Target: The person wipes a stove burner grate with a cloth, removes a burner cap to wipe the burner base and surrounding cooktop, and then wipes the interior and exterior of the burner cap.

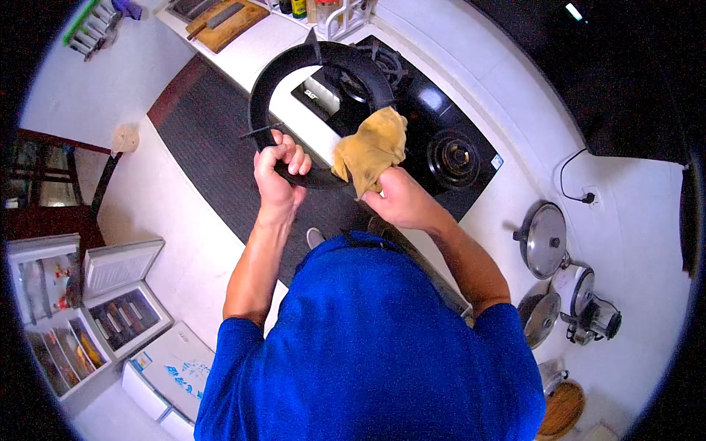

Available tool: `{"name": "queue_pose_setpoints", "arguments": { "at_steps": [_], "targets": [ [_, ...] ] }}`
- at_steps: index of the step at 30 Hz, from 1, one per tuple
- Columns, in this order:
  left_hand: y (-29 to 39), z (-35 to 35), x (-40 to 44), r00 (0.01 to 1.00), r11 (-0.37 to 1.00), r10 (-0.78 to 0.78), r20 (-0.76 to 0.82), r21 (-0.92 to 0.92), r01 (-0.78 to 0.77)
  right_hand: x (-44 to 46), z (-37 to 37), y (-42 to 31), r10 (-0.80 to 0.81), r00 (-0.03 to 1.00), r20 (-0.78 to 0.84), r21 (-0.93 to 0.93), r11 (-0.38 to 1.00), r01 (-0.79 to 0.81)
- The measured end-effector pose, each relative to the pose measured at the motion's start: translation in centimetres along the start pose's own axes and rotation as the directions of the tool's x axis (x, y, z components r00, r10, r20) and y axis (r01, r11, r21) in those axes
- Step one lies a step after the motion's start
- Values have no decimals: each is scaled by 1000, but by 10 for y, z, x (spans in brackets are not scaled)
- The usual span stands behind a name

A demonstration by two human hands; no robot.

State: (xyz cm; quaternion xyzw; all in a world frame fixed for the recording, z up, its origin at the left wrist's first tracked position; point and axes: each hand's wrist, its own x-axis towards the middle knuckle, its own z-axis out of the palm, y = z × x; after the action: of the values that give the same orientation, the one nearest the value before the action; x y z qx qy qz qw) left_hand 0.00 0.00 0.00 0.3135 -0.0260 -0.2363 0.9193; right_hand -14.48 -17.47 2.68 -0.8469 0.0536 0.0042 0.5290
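Observation:
A black ring-shaped pan support (261, 95) with short prongs is held up in front of the cooktop. My left hand (282, 169) is closed around its lower left rim. A yellow cloth (373, 143) is bunched in my right hand (404, 198) and lies against the ring's right side. The fingers of that hand are partly hidden by the cloth. Behind the ring is the black gas cooktop (434, 110). Its nearer burner (454, 158) has no support over it, while the farther burner (382, 62) has a pronged grate.
A wooden cutting board with a knife (228, 22) lies on the far counter near a white rack (346, 18). Lidded pots (546, 239) stand along the right counter. A dark mat (213, 147) covers the floor. An open fridge (95, 309) is at lower left.

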Motion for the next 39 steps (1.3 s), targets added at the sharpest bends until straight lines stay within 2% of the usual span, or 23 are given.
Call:
{"name": "queue_pose_setpoints", "arguments": {
  "at_steps": [3,5,6,8,11,14,15,16,18,19,21,22,24,25,26,27,28,30,31,32,34,37,39],
  "targets": [
    [8,6,6,998,999,-26,64,29,24,6,-7,7,-206,975,89,-56,976,211],
    [-2,15,-2,995,999,-41,88,6,40,-3,-22,17,-521,851,64,-521,710,474],
    [9,15,-1,995,999,-37,92,23,35,5,-30,10,-579,808,108,-625,592,508],
    [32,15,-2,994,990,-61,88,134,48,5,-40,44,-574,818,36,-594,646,480],
    [22,19,-2,998,995,-44,43,92,40,-2,-42,48,-493,870,-14,-598,701,387],
    [5,19,-1,998,998,-51,46,-39,53,-13,4,25,-425,883,-199,-266,891,369],
    [6,20,-2,995,991,-79,63,-99,85,-14,10,17,-427,874,-234,-283,889,359],
    [8,20,-3,995,992,-77,59,-98,83,-10,14,26,-346,885,-312,-16,933,359],
    [13,17,-10,992,991,-115,44,-56,118,-2,0,41,-313,921,-231,69,939,336],
    [17,11,-7,986,985,-154,57,-70,158,1,-28,47,-351,933,-84,-126,932,340],
    [12,8,-7,981,977,-192,24,-86,193,5,-39,57,-436,900,-32,-365,843,395],
    [9,8,-4,978,973,-205,-25,-112,202,5,-21,66,-368,918,-147,-58,930,363],
    [-2,8,-6,975,969,-221,-41,-126,214,-1,27,75,-247,881,-404,291,878,380],
    [-7,6,-5,969,964,-239,-66,-138,228,-5,30,77,-240,903,-357,275,897,347],
    [-7,1,-5,958,944,-286,-28,-178,277,-9,33,79,-233,922,-308,254,914,315],
    [-4,2,-6,957,943,-290,-30,-180,280,-7,13,78,-462,871,-168,-284,869,406],
    [1,7,-7,957,951,-283,-61,-146,272,13,-14,22,-122,990,68,-570,809,139],
    [8,1,-8,942,933,-335,-22,-150,329,13,-49,60,-491,865,-102,-278,849,449],
    [11,6,-9,935,933,-353,-35,-85,349,12,-48,72,-286,954,-93,48,956,291],
    [11,5,-2,931,927,-363,-27,-114,358,10,-47,86,-67,995,-79,367,926,91],
    [12,2,7,919,910,-394,-26,-152,386,11,-32,104,-47,997,-61,339,939,65],
    [-2,5,9,917,895,-399,-19,-226,385,1,13,72,-307,875,-373,157,909,386],
    [-4,9,10,908,886,-416,-42,-242,395,9,-6,65,-284,914,-291,184,920,345]
  ]
}}
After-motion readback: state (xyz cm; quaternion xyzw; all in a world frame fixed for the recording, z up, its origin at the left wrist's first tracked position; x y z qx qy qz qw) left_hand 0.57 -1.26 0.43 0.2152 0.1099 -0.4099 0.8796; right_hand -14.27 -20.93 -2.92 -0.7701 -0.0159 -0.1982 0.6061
